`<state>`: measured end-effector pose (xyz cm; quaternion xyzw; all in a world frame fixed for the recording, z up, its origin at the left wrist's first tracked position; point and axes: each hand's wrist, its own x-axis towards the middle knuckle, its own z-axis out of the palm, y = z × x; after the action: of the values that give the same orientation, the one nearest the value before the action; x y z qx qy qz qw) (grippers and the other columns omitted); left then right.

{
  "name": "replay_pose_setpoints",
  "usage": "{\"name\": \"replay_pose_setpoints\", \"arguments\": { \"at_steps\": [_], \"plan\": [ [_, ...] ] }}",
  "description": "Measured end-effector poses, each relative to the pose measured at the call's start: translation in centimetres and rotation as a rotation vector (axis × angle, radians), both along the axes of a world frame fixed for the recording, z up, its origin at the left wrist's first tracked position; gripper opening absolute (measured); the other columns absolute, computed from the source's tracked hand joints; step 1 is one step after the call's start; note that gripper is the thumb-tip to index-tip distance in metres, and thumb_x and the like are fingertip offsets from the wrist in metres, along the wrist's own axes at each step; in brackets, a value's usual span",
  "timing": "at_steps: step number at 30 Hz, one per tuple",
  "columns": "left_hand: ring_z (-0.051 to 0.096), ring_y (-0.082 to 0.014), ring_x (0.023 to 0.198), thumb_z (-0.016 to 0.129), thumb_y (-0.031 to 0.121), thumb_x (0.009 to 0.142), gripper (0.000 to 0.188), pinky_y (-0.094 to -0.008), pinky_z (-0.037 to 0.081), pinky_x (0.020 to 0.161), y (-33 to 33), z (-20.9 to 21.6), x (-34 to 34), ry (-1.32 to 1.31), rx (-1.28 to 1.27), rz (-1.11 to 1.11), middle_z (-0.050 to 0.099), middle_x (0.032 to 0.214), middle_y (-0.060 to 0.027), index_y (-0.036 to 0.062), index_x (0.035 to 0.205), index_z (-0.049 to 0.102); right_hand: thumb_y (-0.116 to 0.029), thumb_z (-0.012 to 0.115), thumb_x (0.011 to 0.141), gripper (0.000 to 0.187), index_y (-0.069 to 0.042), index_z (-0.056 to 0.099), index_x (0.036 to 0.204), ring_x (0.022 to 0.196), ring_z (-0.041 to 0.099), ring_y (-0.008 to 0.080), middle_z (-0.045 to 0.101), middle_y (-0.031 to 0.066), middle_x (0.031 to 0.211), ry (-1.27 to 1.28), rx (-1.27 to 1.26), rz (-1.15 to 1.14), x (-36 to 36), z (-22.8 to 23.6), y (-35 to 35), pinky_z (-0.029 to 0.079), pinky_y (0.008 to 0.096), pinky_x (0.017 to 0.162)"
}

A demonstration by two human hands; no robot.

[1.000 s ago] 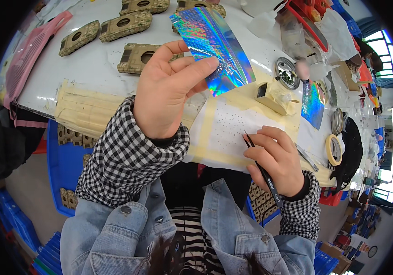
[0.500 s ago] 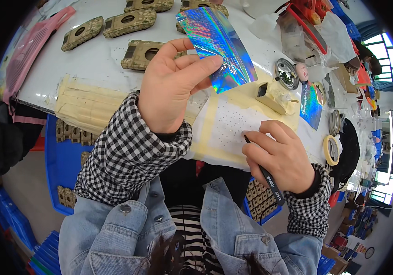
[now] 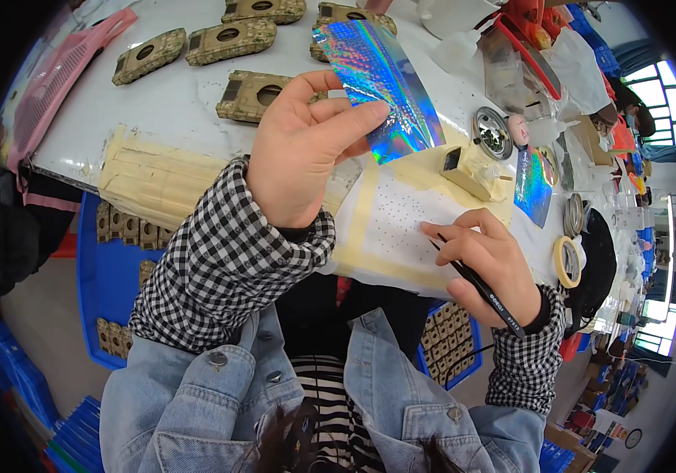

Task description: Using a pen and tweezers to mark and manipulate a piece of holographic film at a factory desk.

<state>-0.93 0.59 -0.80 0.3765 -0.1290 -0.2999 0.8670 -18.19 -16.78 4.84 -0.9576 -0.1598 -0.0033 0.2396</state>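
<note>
Between the thumb and fingers of my left hand (image 3: 294, 154) is a shiny blue holographic sheet (image 3: 385, 91), raised above the table and bearing rows of small marks. My right hand (image 3: 499, 256) grips black tweezers (image 3: 476, 281), their tip pointing up and left over a white sheet (image 3: 385, 244) dotted with tiny dark specks. Yellow tape frames that white sheet. Whether the tweezers' tips pinch anything is too small to tell. Just beyond my left hand sits a camouflage model tank hull (image 3: 242, 96) with a round hole on top.
More camouflage hulls (image 3: 231, 41) stand at the back left, near a pink basket (image 3: 62, 94). Rightward are a tape-covered block (image 3: 476, 173), a round metal tin (image 3: 493, 132), another holographic sheet (image 3: 532, 189) and a tape roll (image 3: 567, 262). Blue trays (image 3: 105, 272) of small parts lie below the table.
My right hand has lifted slightly to the right, and the tweezers have turned in its fingers, their tip shifting right. The left hand still holds the holographic sheet; the view has shifted a little.
</note>
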Motion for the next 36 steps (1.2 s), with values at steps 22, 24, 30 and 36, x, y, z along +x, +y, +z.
{"name": "replay_pose_setpoints", "arguments": {
  "at_steps": [22, 24, 30, 36],
  "plan": [
    [0.059, -0.0143, 0.108, 0.060, -0.004, 0.088, 0.045, -0.0295, 0.048, 0.094, 0.0, 1.4, -1.2, -0.138, -0.007, -0.359, 0.062, 0.119, -0.0104, -0.0031, 0.130, 0.044, 0.009, 0.065, 0.083, 0.030, -0.008, 0.039, 0.085, 0.064, 0.038, 0.0032, 0.043, -0.0024, 0.073, -0.265, 0.891, -0.447, 5.0, -0.7, 1.1, 0.034, 0.0182, 0.058],
    [0.060, -0.0150, 0.109, 0.061, -0.004, 0.087, 0.047, -0.0300, 0.048, 0.095, -0.2, 2.0, -1.0, -0.106, 0.034, -0.423, 0.061, 0.120, -0.0110, -0.0033, 0.131, 0.044, 0.009, 0.064, 0.084, 0.030, -0.007, 0.040, 0.084, 0.064, 0.037, 0.0026, 0.042, -0.0027, 0.073, -0.312, 0.892, -0.427, 5.2, -0.8, 1.0, 0.033, 0.0181, 0.057],
    [0.061, -0.0145, 0.107, 0.063, -0.004, 0.086, 0.049, -0.0293, 0.048, 0.095, -1.7, 4.8, 0.7, -0.185, 0.203, -0.563, 0.062, 0.120, -0.0113, -0.0025, 0.132, 0.045, 0.001, 0.073, 0.079, 0.030, -0.006, 0.045, 0.088, 0.073, 0.055, 0.0143, 0.059, 0.0111, 0.088, -0.619, 0.512, -0.435, 5.1, -0.6, -0.4, 0.044, 0.0236, 0.063],
    [0.062, -0.0131, 0.103, 0.063, -0.004, 0.086, 0.043, -0.0284, 0.050, 0.092, -2.3, 4.1, 2.4, -0.240, 0.285, -0.516, 0.064, 0.116, -0.0096, -0.0007, 0.126, 0.049, -0.064, 0.060, 0.078, 0.067, -0.003, 0.053, 0.107, 0.092, 0.060, 0.0360, 0.063, 0.0222, 0.100, -0.699, 0.163, -0.184, 3.9, -0.1, -1.8, 0.051, 0.0421, 0.078]
  ]
}}
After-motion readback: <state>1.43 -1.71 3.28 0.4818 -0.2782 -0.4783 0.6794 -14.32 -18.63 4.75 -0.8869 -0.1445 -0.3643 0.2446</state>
